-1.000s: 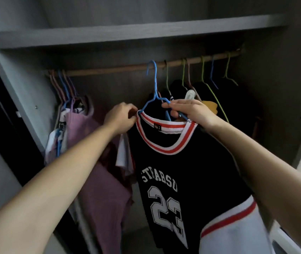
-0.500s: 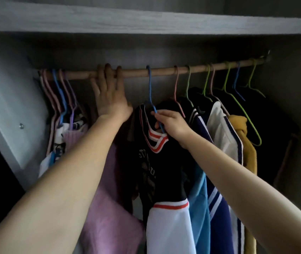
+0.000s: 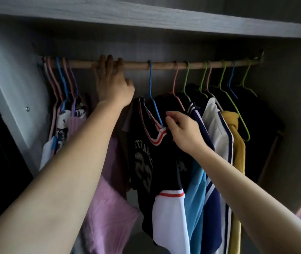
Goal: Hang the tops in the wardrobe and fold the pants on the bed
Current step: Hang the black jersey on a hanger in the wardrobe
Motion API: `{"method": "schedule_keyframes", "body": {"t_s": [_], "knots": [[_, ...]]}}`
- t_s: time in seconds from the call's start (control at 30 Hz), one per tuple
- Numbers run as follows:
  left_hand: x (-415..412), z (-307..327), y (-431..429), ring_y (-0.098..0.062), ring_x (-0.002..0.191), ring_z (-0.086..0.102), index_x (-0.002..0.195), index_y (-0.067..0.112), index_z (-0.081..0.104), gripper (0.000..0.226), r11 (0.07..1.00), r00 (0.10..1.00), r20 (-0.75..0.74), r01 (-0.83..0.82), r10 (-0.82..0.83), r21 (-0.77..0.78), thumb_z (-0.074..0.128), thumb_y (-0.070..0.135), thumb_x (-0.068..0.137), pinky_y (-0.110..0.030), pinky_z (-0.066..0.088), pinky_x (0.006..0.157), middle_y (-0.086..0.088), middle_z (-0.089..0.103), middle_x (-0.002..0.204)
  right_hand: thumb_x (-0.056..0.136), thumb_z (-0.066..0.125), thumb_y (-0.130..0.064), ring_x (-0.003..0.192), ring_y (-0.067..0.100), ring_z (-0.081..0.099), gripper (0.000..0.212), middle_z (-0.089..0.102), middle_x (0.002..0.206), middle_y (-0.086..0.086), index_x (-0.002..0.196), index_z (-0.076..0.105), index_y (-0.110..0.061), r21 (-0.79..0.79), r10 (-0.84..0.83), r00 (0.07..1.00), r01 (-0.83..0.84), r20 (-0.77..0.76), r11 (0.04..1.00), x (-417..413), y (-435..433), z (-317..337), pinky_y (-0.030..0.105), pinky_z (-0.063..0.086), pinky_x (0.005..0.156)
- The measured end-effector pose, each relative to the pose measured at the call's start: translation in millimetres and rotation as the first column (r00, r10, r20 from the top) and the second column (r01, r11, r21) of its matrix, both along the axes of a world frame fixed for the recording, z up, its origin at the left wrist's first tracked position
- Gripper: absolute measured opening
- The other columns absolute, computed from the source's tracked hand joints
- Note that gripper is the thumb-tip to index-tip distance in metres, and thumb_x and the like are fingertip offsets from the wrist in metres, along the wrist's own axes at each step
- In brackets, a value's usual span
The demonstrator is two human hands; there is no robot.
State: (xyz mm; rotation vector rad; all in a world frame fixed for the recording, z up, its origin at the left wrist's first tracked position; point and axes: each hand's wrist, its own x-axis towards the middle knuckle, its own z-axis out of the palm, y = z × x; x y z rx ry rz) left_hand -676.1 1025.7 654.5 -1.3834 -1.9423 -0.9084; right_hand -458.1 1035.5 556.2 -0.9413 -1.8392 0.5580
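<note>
A black jersey (image 3: 146, 162) with a red-and-white collar and a "23" print hangs on a blue hanger (image 3: 150, 83), hooked over the wooden rod (image 3: 164, 65) in the wardrobe. My right hand (image 3: 182, 131) sits at the jersey's right shoulder, fingers pinched on the collar beside the hanger's lower end. My left hand (image 3: 112, 83) reaches up to the left of the jersey, its fingers curled over the rod. A pink top (image 3: 107, 217) hangs behind my left forearm.
Navy-and-white (image 3: 214, 180), light blue (image 3: 195, 198) and yellow (image 3: 237, 153) tops crowd the rod right of the jersey, beside a bare green hanger (image 3: 245, 132). Several hangers (image 3: 61, 85) cluster far left. A grey shelf (image 3: 146, 13) runs just above the rod.
The jersey's hanger went from my hands onto the rod a second ago. My left hand rose from the collar to the rod; my right hand slid slightly right along the collar.
</note>
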Motion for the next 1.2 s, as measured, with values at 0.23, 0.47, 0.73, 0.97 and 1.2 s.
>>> {"method": "schedule_keyframes", "body": {"t_s": [0.23, 0.47, 0.73, 0.97, 1.2], "knots": [[93, -52, -29, -0.030, 0.146, 0.029, 0.140, 0.015, 0.052, 0.050, 0.943, 0.957, 0.044, 0.273, -0.285, 0.190, 0.043, 0.030, 0.094, -0.049, 0.012, 0.121, -0.009, 0.038, 0.156, 0.102, 0.048, -0.032, 0.124, 0.016, 0.048, 0.040, 0.051, 0.135, 0.001, 0.141, 0.050, -0.022, 0.414, -0.421, 0.906, 0.398, -0.039, 0.818, 101, -31, -39, 0.026, 0.038, 0.098], [237, -169, -61, -0.030, 0.148, 0.025, 0.146, 0.014, 0.046, 0.055, 0.766, 0.768, 0.005, 0.639, -0.641, 0.075, 0.041, 0.038, 0.097, -0.056, 0.016, 0.119, -0.013, 0.033, 0.158, 0.098, 0.043, -0.046, 0.153, 0.036, 0.011, 0.066, 0.018, 0.164, 0.020, 0.155, 0.034, -0.012, 0.293, -0.734, 0.588, 0.676, 0.340, 0.676, 253, -85, -154, 0.053, 0.019, 0.122], [425, -250, -93, -0.031, 0.152, 0.010, 0.154, 0.015, 0.031, 0.065, 0.524, 0.569, 0.095, 0.801, -0.817, -0.289, 0.038, 0.046, 0.097, -0.059, 0.012, 0.119, -0.014, 0.016, 0.164, 0.098, 0.043, -0.050, 0.154, 0.033, 0.004, 0.071, 0.008, 0.167, 0.016, 0.158, 0.026, -0.015, 0.262, -0.873, 0.296, 0.873, 0.389, 0.412, 452, -201, -183, 0.052, 0.013, 0.122], [646, -277, -129, -0.033, 0.152, 0.001, 0.159, 0.020, 0.014, 0.072, 0.282, 0.336, 0.093, 0.887, -0.937, -0.366, 0.036, 0.051, 0.097, -0.060, 0.008, 0.118, -0.013, -0.001, 0.165, 0.099, 0.049, -0.049, 0.154, 0.032, -0.006, 0.082, -0.006, 0.167, 0.016, 0.161, 0.007, -0.016, 0.201, -0.863, 0.127, 0.946, 0.489, 0.253, 630, -305, -207, 0.051, 0.007, 0.124], [811, -330, -170, -0.033, 0.151, -0.011, 0.158, 0.023, 0.000, 0.082, 0.090, 0.178, 0.113, 0.838, -0.977, -0.539, 0.051, 0.045, 0.097, -0.060, 0.000, 0.117, -0.012, -0.019, 0.163, 0.095, 0.061, -0.042, 0.154, 0.036, 0.000, 0.090, -0.003, 0.166, 0.018, 0.160, 0.005, -0.015, 0.046, -0.816, 0.070, 0.992, 0.574, 0.117, 764, -383, -252, 0.055, 0.013, 0.122]]}}
